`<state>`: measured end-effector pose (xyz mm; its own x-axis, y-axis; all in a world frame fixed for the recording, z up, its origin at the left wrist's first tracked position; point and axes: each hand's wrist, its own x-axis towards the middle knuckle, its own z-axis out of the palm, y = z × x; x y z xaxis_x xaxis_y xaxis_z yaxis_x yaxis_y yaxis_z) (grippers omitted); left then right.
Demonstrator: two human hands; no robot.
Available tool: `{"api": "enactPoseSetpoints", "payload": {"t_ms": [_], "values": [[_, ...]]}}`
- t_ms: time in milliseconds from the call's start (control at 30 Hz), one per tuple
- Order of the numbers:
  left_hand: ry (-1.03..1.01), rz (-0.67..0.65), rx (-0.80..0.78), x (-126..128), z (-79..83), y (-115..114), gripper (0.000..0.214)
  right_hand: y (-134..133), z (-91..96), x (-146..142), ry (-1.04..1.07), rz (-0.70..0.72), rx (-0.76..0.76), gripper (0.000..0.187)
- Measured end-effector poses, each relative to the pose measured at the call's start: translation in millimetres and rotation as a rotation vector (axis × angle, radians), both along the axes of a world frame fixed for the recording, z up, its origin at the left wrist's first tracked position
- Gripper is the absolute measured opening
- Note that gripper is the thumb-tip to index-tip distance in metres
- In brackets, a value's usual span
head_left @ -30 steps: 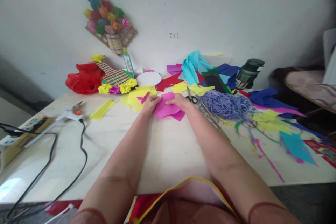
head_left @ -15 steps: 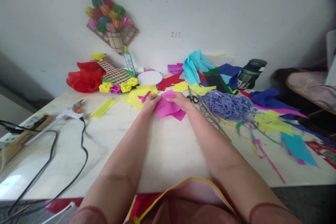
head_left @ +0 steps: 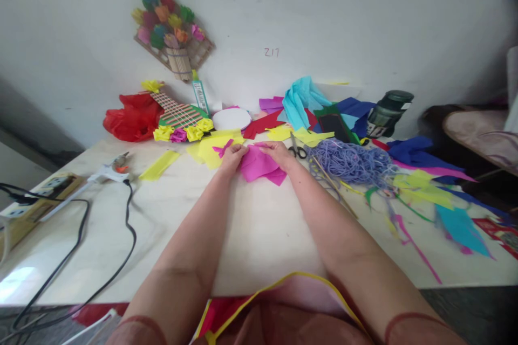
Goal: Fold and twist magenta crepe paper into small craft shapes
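A sheet of bright pink paper (head_left: 259, 167) lies on the pale table (head_left: 251, 226), far from me. My left hand (head_left: 232, 157) presses on its left edge with the fingers curled over the paper. On the sheet's upper right edge rests my right hand (head_left: 279, 153), its fingers pinching the paper there. A small pink paper bow (head_left: 222, 148) sits just left of my left hand, on yellow paper (head_left: 210, 151). Black scissors (head_left: 297, 150) lie just right of my right hand.
A tangle of lilac yarn (head_left: 348, 160) lies at the right, amid scattered coloured paper scraps (head_left: 421, 188). A glue gun (head_left: 107, 172) with a black cable (head_left: 101, 259) and a power strip (head_left: 28, 202) are at the left. Paper flowers (head_left: 182, 133), a red bag (head_left: 131, 116) and a dark bottle (head_left: 388, 113) stand near the wall.
My right hand has slid slightly up along the pink sheet's top edge, and the sheet has bunched a little between my hands. The view shifted slightly.
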<state>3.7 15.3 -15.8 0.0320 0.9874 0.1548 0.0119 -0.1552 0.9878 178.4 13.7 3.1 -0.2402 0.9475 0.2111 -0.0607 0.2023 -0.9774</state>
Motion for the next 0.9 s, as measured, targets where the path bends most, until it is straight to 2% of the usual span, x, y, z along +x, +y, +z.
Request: {"api": "enactPoseSetpoints", "payload": {"t_ms": [233,533,900], "values": [[-0.038,0.009,-0.02,1.5,3.0,-2.0,0.023,-2.1,4.2,2.4,-0.084,0.021,-0.007,0.022],[-0.081,-0.021,-0.057,0.3,1.6,-0.8,0.02,-0.7,2.8,5.1,-0.148,0.104,0.098,0.019],[-0.108,-0.042,-0.088,0.6,4.7,-3.4,0.025,-5.4,8.7,4.5,-0.281,0.106,0.14,0.032]]}}
